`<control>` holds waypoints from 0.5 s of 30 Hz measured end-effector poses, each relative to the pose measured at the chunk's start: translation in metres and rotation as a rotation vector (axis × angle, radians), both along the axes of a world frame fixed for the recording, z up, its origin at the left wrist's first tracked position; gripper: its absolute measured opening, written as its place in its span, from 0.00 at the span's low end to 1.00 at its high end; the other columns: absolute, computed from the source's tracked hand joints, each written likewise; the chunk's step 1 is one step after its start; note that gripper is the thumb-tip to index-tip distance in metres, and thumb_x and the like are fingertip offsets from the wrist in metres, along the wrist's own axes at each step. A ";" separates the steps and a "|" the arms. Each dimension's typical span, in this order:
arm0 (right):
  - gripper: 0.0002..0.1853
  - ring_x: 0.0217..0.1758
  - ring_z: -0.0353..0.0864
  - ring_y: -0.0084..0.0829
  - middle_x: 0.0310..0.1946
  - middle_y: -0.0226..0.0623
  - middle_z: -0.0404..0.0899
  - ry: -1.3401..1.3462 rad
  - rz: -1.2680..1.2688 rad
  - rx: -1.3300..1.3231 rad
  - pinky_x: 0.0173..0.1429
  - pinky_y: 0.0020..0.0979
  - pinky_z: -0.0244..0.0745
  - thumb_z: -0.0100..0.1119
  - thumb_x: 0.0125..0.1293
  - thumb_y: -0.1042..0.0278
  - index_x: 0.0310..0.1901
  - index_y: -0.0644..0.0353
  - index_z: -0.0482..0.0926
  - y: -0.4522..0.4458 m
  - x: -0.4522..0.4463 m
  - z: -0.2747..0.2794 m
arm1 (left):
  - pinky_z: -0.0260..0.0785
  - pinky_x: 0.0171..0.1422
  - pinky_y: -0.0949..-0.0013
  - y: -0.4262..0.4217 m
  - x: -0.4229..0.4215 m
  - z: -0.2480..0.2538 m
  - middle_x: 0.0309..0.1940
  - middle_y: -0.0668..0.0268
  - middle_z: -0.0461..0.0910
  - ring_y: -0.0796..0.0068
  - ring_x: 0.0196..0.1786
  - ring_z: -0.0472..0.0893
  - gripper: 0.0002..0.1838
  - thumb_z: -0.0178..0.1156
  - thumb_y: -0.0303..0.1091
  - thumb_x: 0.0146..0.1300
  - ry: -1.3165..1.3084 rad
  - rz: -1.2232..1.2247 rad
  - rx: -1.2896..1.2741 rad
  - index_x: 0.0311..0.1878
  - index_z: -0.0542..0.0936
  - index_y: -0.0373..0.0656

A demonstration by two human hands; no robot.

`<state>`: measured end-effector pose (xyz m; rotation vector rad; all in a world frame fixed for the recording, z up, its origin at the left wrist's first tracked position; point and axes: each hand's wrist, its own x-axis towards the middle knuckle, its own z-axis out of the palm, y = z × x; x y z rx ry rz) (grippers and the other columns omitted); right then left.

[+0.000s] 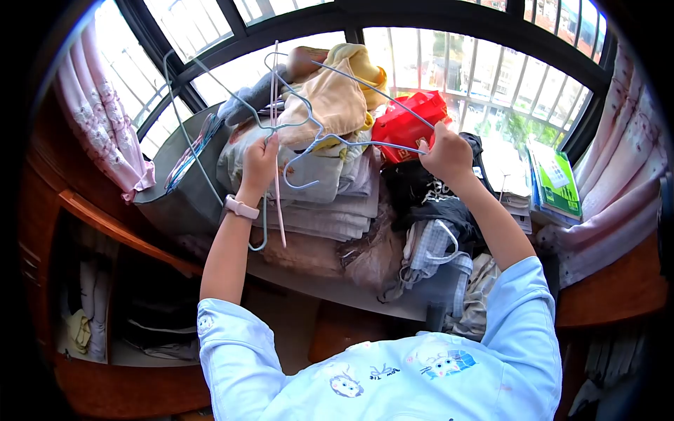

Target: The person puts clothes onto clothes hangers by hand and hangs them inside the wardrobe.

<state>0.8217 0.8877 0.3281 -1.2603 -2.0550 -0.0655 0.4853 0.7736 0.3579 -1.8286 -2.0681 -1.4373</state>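
Observation:
My left hand (260, 165) is closed around a pale grey-green clothes hanger (232, 92) and appears to grip a thin pink hanger (279, 203) too, seen nearly edge-on. A pink watch band sits on that wrist. Over on the right, my right hand (449, 151) pinches one end of a blue clothes hanger (379, 144). The blue hanger's hook points down and left, and its neck crosses near the grey-green one; whether they touch I cannot tell. Both hands are raised in front of a heap of folded cloths (326, 105).
A grey bin (165, 203) at left has several hangers (193, 151) at its rim. Behind my right hand lie a red bag (407, 123) and dark clothing (428, 200). Books (558, 175) stack by the right curtain (618, 154). Barred windows are behind; an open cabinet (126, 302) is lower left.

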 end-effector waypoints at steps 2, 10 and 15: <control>0.13 0.26 0.79 0.46 0.20 0.48 0.75 -0.008 -0.012 -0.001 0.31 0.41 0.74 0.58 0.50 0.62 0.31 0.63 0.69 -0.010 0.008 -0.002 | 0.59 0.26 0.63 -0.012 0.010 0.001 0.13 0.54 0.69 0.64 0.17 0.68 0.20 0.48 0.41 0.64 0.048 0.033 -0.007 0.25 0.74 0.34; 0.16 0.25 0.77 0.43 0.18 0.42 0.74 0.025 -0.031 -0.191 0.31 0.38 0.70 0.64 0.46 0.58 0.24 0.61 0.71 -0.040 0.028 0.012 | 0.61 0.26 0.58 -0.048 0.047 -0.011 0.17 0.48 0.71 0.49 0.21 0.73 0.16 0.49 0.37 0.64 0.188 -0.075 -0.055 0.26 0.74 0.33; 0.21 0.29 0.80 0.42 0.22 0.42 0.78 -0.099 -0.016 -0.341 0.36 0.37 0.74 0.62 0.46 0.52 0.31 0.64 0.75 -0.060 0.030 0.025 | 0.63 0.26 0.55 -0.059 0.053 -0.018 0.17 0.47 0.72 0.48 0.23 0.74 0.14 0.50 0.35 0.63 0.219 -0.063 -0.130 0.27 0.74 0.34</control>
